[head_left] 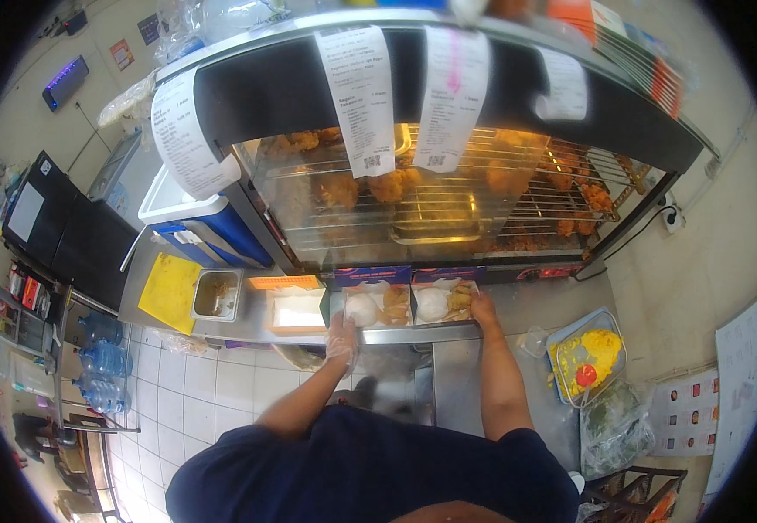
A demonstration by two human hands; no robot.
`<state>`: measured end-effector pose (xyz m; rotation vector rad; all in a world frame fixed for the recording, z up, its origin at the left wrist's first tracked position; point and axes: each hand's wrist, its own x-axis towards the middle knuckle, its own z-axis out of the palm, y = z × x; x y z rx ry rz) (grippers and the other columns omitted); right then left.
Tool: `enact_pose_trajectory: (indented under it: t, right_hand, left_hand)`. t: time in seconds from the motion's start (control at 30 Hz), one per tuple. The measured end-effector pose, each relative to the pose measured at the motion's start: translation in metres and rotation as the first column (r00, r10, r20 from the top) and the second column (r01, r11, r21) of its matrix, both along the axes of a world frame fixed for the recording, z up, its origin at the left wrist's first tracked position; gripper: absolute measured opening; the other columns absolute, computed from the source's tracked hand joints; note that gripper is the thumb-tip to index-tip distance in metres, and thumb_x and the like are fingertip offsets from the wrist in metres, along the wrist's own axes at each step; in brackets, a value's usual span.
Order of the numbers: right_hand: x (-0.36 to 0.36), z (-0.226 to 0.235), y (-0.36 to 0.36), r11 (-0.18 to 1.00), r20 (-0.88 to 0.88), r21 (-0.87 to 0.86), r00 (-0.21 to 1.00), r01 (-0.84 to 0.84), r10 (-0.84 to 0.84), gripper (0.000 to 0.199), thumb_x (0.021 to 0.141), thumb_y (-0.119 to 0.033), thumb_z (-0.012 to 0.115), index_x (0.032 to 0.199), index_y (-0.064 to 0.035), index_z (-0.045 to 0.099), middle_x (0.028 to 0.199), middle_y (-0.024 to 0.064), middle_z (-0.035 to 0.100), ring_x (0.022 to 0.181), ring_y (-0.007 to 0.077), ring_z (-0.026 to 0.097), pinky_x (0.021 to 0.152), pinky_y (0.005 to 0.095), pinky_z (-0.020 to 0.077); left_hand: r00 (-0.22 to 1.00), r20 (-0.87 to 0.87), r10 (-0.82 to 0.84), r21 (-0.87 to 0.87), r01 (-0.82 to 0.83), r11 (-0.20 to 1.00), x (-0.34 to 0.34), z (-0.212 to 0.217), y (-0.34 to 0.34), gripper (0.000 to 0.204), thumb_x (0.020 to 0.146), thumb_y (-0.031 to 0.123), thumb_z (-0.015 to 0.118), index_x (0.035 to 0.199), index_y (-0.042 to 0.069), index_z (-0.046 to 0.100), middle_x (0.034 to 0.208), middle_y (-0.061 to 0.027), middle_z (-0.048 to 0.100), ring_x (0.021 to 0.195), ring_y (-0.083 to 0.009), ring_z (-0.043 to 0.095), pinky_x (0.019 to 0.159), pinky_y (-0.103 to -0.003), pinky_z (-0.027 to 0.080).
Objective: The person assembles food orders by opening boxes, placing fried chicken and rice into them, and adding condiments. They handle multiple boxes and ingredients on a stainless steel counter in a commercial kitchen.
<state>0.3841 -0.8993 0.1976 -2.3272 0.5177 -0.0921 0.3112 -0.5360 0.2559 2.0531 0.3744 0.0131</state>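
Note:
Two open cardboard meal boxes stand side by side on the steel counter, each with a white mound of rice and fried chicken pieces. My left hand (341, 340), in a clear plastic glove, grips the near left corner of the left meal box (378, 277). My right hand (484, 310), which looks bare, holds the right side of the right meal box (446, 275). Some fingers of both hands are hidden by the boxes. Left of them sits an orange-edged box (297, 328), white inside.
Behind the boxes rises a lit warming cabinet (378, 235) with fried chicken on wire racks. Paper receipts (358, 96) hang from its top. A metal pan (217, 295) and a yellow sheet (170, 292) lie left. To the right is a basket (562, 394) of yellow food.

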Motion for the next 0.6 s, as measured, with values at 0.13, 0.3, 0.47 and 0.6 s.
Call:
enact_pose_trajectory:
  t: [0.13,0.3,0.47,0.6]
  right_hand:
    - [-0.013,0.024,0.006,0.996,0.069,0.059,0.996,-0.065,0.061,0.038,0.094,-0.027,0.042,0.112,0.0009,0.060,0.103,0.0276,0.062,0.101,0.0423,0.058,0.086,0.0451,0.0457]
    - [-0.046,0.053,0.021,0.987,0.248,0.141,0.963,0.075,-0.109,0.037,0.096,-0.024,0.039,0.113,0.0015,0.059,0.104,0.0264,0.062,0.099,0.0412,0.059,0.084,0.0437,0.0458]
    - [-0.128,0.055,0.026,0.924,0.331,0.009,0.871,0.382,-0.363,0.037,0.097,-0.023,0.039,0.114,0.0033,0.058,0.105,0.0238,0.063,0.098,0.0365,0.060,0.085,0.0392,0.0446]
    - [-0.216,0.046,0.048,0.847,0.362,0.162,0.768,0.507,-0.529,0.035,0.095,-0.019,0.039,0.110,0.0042,0.060,0.107,0.0232,0.063,0.100,0.0374,0.060,0.087,0.0425,0.0447]
  left_hand:
    - [0.968,-0.245,0.050,0.123,-0.020,0.992,0.026,0.048,-0.011,0.051,0.090,0.037,0.048,0.123,-0.003,0.047,0.117,-0.0278,0.055,0.111,-0.0396,0.053,0.096,-0.042,0.040]
    - [0.985,-0.171,-0.011,0.394,0.078,0.916,0.092,-0.061,0.024,0.050,0.089,0.043,0.047,0.116,0.002,0.054,0.109,-0.0224,0.062,0.105,-0.0393,0.058,0.092,-0.046,0.044]
    - [0.945,-0.308,-0.110,0.340,0.218,0.915,0.086,-0.012,-0.002,0.044,0.093,0.037,0.037,0.108,0.002,0.059,0.108,-0.0236,0.062,0.102,-0.0388,0.060,0.087,-0.045,0.046]
    - [0.955,-0.270,-0.124,0.362,0.219,0.906,0.088,-0.036,0.011,0.040,0.095,0.032,0.035,0.101,0.002,0.061,0.103,-0.0247,0.062,0.099,-0.0391,0.060,0.084,-0.045,0.047]
